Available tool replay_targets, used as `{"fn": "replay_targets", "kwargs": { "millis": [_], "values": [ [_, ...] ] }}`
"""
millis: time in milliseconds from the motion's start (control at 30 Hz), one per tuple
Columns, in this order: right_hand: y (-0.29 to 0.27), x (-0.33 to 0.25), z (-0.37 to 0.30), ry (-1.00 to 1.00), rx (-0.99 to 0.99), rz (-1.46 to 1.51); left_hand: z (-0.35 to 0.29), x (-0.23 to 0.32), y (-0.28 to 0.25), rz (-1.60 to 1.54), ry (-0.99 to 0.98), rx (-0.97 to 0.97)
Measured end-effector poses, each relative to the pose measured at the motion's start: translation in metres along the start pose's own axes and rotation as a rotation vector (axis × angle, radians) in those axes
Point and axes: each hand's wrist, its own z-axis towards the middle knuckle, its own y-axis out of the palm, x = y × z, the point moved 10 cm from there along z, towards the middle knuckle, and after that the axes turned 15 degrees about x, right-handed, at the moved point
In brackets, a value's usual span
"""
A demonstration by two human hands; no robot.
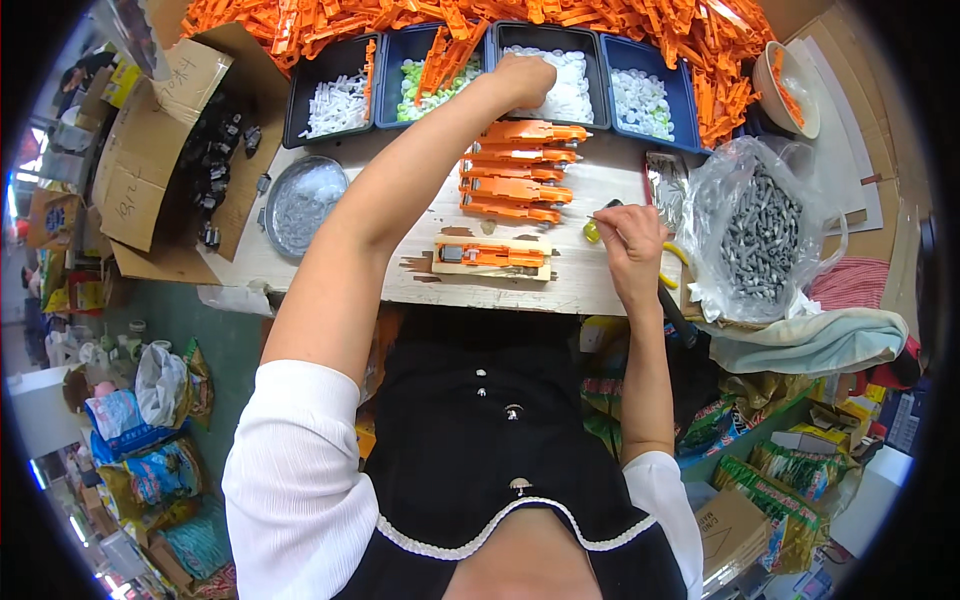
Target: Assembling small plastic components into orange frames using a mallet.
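My left hand (525,82) reaches into the third bin (604,95), a dark one holding small white plastic pieces (572,88). Its fingers are curled down and partly hidden. At the right of the work area my right hand (636,245) is raised with thumb and fingers pinched; what is between them is too small to make out. Beside those fingertips lies a yellow-green object (591,232). Between my arms, an orange plastic assembly (500,256) sits in a wooden holder (545,270). Beyond it, several orange assemblies (515,190) lie in a stack of rows.
Orange parts (340,22) are heaped behind the bins. To the left are a round metal dish (305,205) and a cardboard box (160,160) of black parts. A clear bag of grey pieces (765,235) and a pale cloth (810,342) occupy the right.
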Motion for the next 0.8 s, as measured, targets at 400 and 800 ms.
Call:
{"fn": "replay_targets", "kwargs": {
  "millis": [400, 800],
  "values": [
    [-0.008, -0.034, 0.019, -0.034, 0.023, 0.114, -0.127, 0.026, -0.077, -1.548, -0.466, 0.279],
    [0.025, -0.125, 0.005, -0.421, -0.145, 0.188, -0.235, 0.059, -0.043, -2.153, -0.571, 0.308]
  ]
}}
